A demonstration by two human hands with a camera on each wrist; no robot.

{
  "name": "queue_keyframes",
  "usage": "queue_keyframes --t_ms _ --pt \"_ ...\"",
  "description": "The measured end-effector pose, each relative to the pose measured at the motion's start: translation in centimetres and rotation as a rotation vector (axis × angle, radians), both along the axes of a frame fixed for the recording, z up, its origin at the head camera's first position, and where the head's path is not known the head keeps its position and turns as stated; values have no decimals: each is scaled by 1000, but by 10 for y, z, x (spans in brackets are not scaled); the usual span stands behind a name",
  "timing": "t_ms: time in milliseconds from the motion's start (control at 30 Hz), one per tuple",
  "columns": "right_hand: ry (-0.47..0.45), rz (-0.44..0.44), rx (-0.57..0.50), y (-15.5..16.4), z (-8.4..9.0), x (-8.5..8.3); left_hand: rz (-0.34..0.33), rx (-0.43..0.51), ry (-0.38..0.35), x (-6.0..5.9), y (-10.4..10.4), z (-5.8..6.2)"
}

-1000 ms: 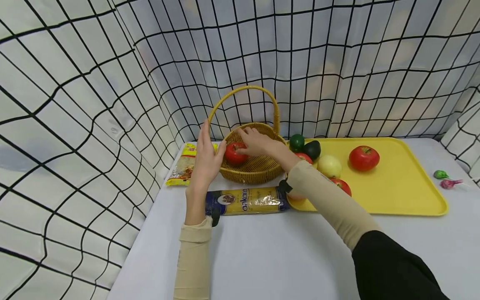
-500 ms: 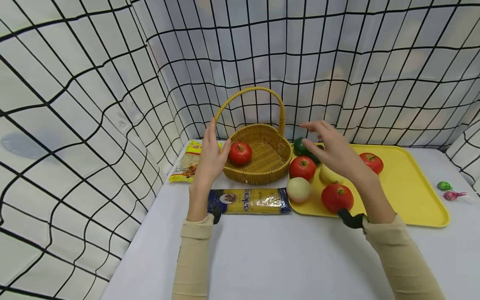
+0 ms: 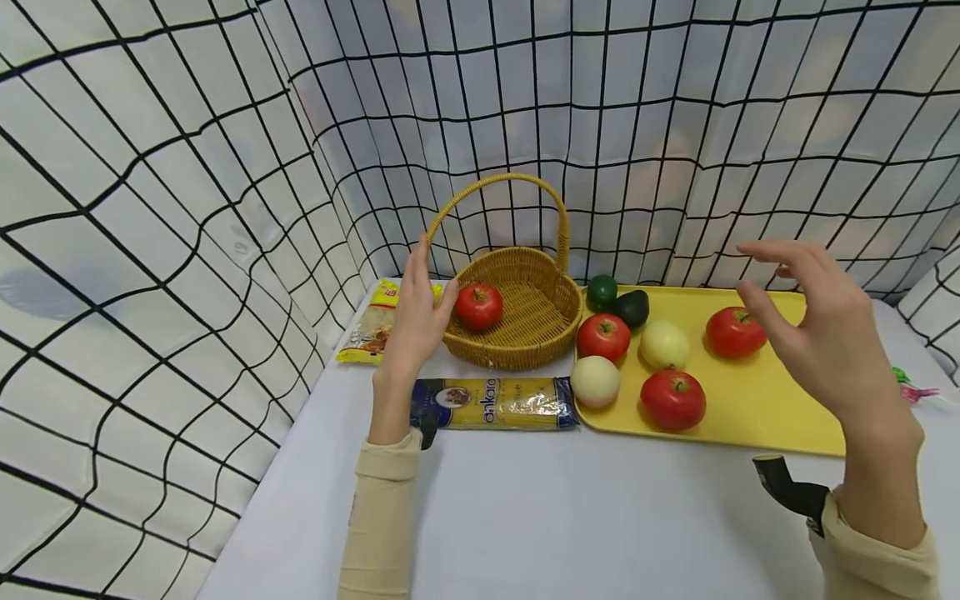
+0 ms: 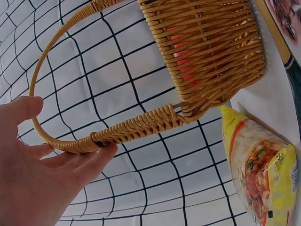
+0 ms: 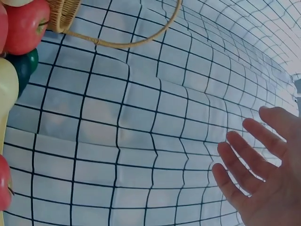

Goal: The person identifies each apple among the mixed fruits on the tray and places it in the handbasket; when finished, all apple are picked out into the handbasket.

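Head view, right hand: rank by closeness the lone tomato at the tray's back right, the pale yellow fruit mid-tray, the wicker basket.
From the right hand, nearest first:
1. Lone tomato, back of the yellow tray, just left of the fingers.
2. Pale yellow fruit, mid-tray, further left.
3. Wicker basket, off the tray's left end, beside the left hand.

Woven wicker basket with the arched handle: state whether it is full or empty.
Neither: the woven wicker basket holds a single red tomato on its left side; the rest of its floor is bare weave.
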State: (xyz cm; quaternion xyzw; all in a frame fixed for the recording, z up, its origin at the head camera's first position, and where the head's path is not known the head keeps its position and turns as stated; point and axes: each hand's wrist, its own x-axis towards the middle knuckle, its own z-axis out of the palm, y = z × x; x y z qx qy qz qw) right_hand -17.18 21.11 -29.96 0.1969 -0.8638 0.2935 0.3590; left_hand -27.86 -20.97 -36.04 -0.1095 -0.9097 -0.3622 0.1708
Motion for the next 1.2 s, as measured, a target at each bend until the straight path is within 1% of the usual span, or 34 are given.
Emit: queue_keyframes --t_ms 67,200,300,433,533,633,733,867,1033,1200 --pt "23 -17 -12 2 5 1 14 -4 11 -1 -3 2" --pt "30 -52 -9 4 12 7 23 -9 14 -2 -8 5" --pt "30 -83 -16 5 13 14 12 -12 13 -4 -10 5" --pt "54 -115 -35 9 13 22 12 -30 8 -4 -9 3" --pt "81 -125 -45 14 14 23 23 -45 2 -3 -8 1" --pt "82 -134 -58 18 14 22 29 -50 0 -2 -9 0" --pt "66 -136 -70 23 11 18 31 -49 -2 -1 -9 -1" --pt "6 -124 -59 32 2 8 33 -53 -6 -1 -6 -1" --pt "-66 -95 -27 43 -12 -12 28 -51 3 -1 0 -1" --pt "-117 -106 20 55 -23 -30 35 -41 -3 0 3 -2"
